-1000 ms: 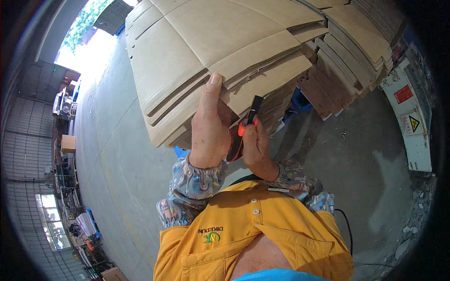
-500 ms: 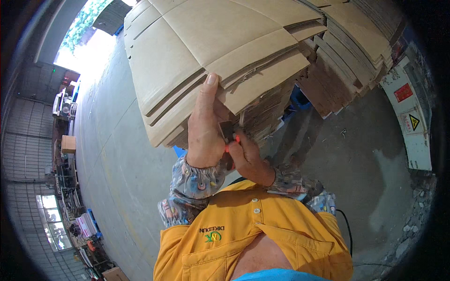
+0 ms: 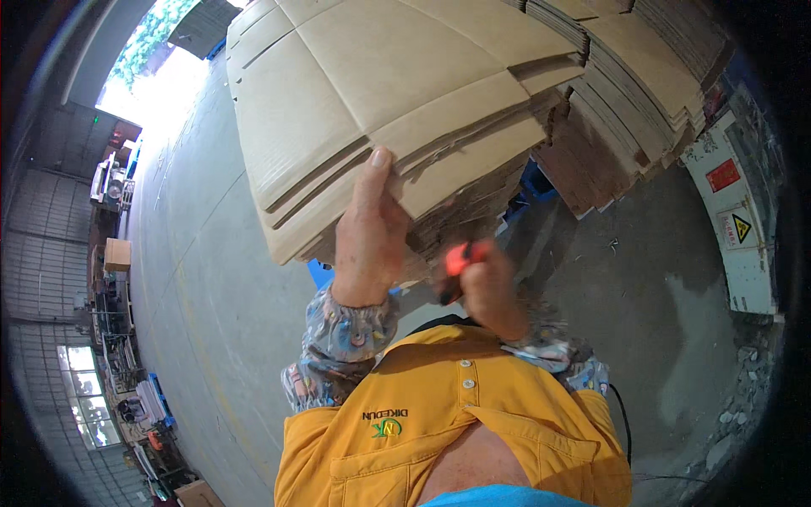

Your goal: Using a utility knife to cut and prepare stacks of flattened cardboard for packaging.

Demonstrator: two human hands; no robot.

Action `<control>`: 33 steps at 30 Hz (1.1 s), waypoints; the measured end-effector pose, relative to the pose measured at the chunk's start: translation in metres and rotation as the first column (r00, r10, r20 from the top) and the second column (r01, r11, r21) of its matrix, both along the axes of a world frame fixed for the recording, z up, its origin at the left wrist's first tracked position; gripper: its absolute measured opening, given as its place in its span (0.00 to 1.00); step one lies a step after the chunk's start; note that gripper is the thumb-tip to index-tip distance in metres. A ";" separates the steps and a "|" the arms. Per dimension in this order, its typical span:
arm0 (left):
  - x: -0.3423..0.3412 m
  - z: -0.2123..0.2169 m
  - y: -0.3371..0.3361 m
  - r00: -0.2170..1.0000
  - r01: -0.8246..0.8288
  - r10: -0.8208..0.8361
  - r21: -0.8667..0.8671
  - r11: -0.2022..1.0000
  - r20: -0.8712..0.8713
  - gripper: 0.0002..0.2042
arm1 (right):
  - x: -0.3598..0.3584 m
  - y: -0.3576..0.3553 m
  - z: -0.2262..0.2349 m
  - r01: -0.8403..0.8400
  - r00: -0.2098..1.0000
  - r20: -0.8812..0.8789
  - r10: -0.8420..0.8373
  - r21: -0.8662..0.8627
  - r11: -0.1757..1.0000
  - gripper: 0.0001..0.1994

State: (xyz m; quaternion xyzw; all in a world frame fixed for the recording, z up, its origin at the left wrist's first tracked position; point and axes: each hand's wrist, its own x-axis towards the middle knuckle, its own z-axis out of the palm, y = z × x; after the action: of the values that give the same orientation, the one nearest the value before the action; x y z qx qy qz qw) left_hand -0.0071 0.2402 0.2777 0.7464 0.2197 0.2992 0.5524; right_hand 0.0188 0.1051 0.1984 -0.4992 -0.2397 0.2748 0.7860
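Note:
A tall stack of flat, creased, slotted cardboard sheets (image 3: 422,76) stands before me, its near corner reaching toward my body. My left hand (image 3: 367,241) grips that near edge: the thumb lies on top by a slot, while the other fingers are mostly hidden at the stack's side. To its right, apart from the cardboard, my right hand (image 3: 492,291) is closed around a red-and-black hand tool (image 3: 464,256). Motion smears this hand and the tool, so its working end cannot be made out. Patterned sleeve covers (image 3: 351,325) wrap my forearms.
More stacked cardboard (image 3: 646,63) stands at the far right, with blue material (image 3: 534,182) low between the stacks. A white cabinet (image 3: 733,211) with warning signs is at the right. Shelving and a carton (image 3: 117,254) line the left wall beyond the grey floor (image 3: 211,296).
My right hand has pulled the tool away from the stack's edge beside my left hand, moving right and toward my body. My left hand stays on the cardboard.

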 end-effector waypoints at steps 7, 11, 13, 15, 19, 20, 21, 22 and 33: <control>-0.058 0.006 0.018 0.848 0.389 -0.528 -0.614 0.686 -0.052 0.12 | 0.094 -0.039 0.070 0.522 0.829 0.216 -0.516 0.034 0.852 0.07; -0.081 0.026 0.004 0.962 0.111 -0.175 -0.284 0.952 -0.211 0.09 | 0.106 -0.023 0.072 0.425 0.870 0.320 -0.376 -0.097 0.900 0.08; -0.063 0.030 0.000 0.976 -0.161 0.209 0.475 0.865 -0.051 0.05 | 0.107 -0.013 0.082 0.576 0.616 0.731 -0.293 -0.165 0.800 0.09; -0.047 0.016 0.007 0.970 -0.176 0.241 0.655 0.735 -0.010 0.06 | 0.109 -0.003 0.083 0.526 0.669 0.718 -0.193 -0.274 0.805 0.10; -0.029 0.005 -0.004 0.957 -0.208 0.286 0.796 0.569 0.046 0.10 | 0.107 0.008 0.080 0.538 0.600 0.797 -0.072 -0.336 0.773 0.12; -0.029 0.004 -0.006 0.950 -0.232 0.305 0.804 0.547 0.066 0.11 | 0.107 0.009 0.079 0.539 0.600 0.797 -0.072 -0.337 0.772 0.12; -0.029 0.003 -0.009 0.946 -0.242 0.316 0.802 0.547 0.070 0.11 | 0.108 0.009 0.079 0.543 0.597 0.799 -0.073 -0.336 0.770 0.12; -0.028 0.001 -0.011 0.942 -0.253 0.328 0.800 0.544 0.075 0.10 | 0.108 0.010 0.078 0.535 0.595 0.801 -0.064 -0.335 0.776 0.12; -0.050 -0.009 -0.044 0.866 -0.433 0.485 0.672 0.601 0.123 0.14 | 0.084 -0.002 0.055 0.355 0.624 0.775 -0.095 -0.173 0.919 0.17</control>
State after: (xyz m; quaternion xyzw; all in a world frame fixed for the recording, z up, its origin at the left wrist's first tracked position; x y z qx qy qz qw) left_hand -0.0573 0.1958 0.2690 0.8235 0.2985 0.4628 0.1366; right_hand 0.1032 0.1028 0.2534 -0.7107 -0.4320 -0.0251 0.5547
